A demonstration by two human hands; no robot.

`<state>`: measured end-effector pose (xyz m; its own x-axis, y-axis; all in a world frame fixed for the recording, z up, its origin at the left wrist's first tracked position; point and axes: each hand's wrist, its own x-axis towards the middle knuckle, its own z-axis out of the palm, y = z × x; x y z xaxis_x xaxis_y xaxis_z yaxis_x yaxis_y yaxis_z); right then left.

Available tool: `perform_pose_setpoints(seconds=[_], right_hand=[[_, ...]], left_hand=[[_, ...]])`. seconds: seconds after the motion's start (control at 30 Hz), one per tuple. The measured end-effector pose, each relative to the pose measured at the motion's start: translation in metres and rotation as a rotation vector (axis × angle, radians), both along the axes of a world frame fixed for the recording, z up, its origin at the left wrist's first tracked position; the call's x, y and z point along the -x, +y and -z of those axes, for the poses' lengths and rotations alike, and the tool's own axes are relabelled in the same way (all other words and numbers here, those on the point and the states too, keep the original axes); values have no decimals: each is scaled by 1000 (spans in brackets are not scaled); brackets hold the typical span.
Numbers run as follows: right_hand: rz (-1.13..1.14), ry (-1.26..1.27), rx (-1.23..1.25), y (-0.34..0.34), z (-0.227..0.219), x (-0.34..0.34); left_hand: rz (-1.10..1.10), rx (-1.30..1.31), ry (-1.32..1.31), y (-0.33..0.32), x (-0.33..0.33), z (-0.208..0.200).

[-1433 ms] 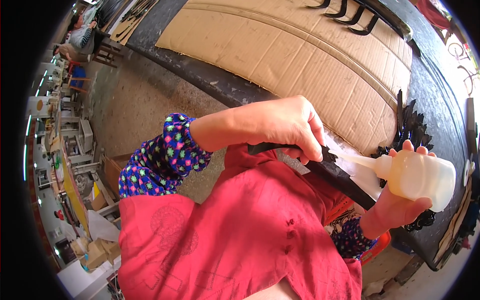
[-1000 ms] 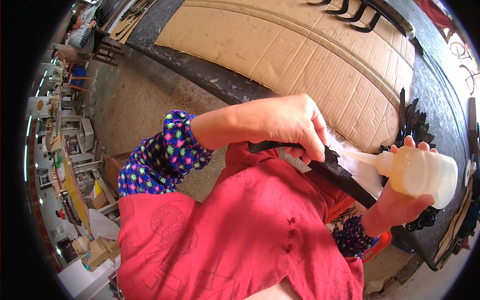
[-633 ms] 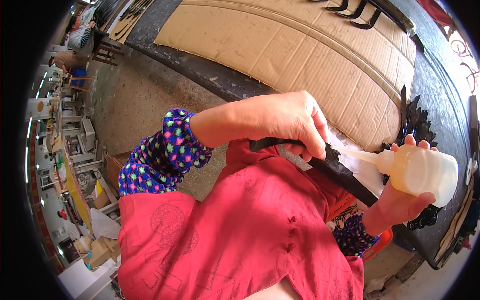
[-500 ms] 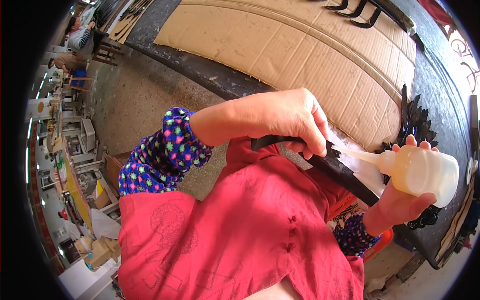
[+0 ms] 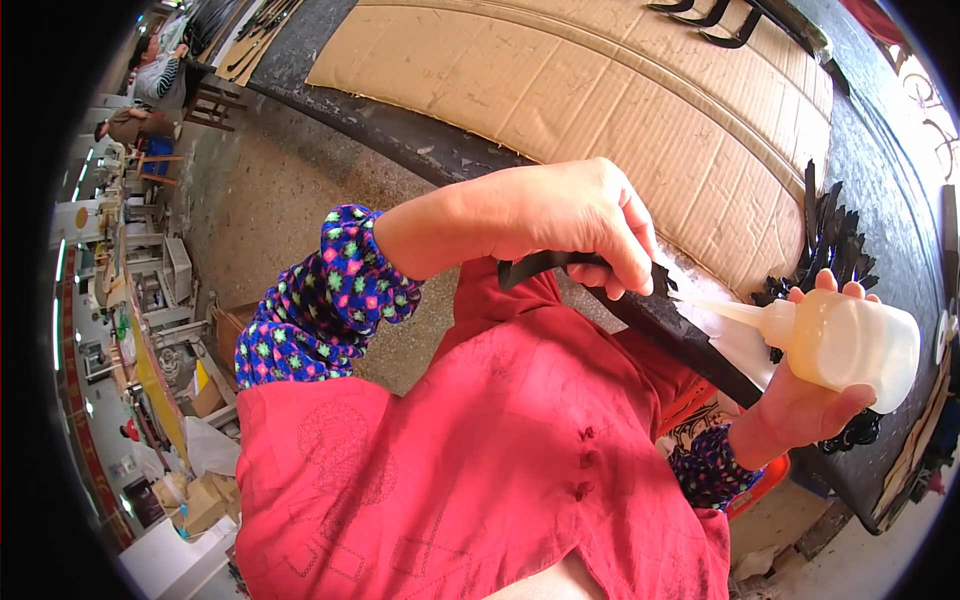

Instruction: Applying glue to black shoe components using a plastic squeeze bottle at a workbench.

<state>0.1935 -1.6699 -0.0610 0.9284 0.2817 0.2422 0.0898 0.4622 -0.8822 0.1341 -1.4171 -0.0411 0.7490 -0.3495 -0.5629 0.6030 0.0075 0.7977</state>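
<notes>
My left hand [image 5: 597, 225] pinches a black strip [image 5: 540, 264] at the table's near edge. One end of the strip trails out to the left past my fingers. Its other, ragged end sticks out to the right of my fingertips. In my right hand [image 5: 800, 405] lies a translucent squeeze bottle [image 5: 862, 345] with pale yellowish contents, tilted on its side. The bottle's long thin nozzle [image 5: 735, 312] points left, its tip at or very close to the strip's ragged end. Whether they touch, I cannot tell. White paper [image 5: 735, 345] lies beneath the nozzle.
A large cardboard sheet [image 5: 570, 85] covers much of the dark table [image 5: 385, 135]. Several curved black strips [image 5: 738, 30] rest at its far end. Beyond the bottle lies a heap of black strips [image 5: 838, 240]. Two people and a stool [image 5: 212, 108] are far left.
My left hand and the black strip have shifted slightly up and left. The bottle has moved a touch to the right, its nozzle still at the strip's end.
</notes>
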Motion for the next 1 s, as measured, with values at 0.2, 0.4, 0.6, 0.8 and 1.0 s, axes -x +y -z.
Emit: perform_pose_setpoints(seconds=[0.2,0.4,0.6,0.8,1.0], right_hand=[[103,29,61,5,-3,3],[99,28,22,-1,0,1],[15,17,-21,1,0,-1],[2,24,-6,0,2,-1],[-2,27,-11,-3,4,-1]], left_hand=[[-13,24,10,1,-1,3],[-11,-1,18,1,-3,3],[23,-21,17,0,-4,1],[25,-34,18,-2,-4,-1],[33,-17,7,0,-5,2]])
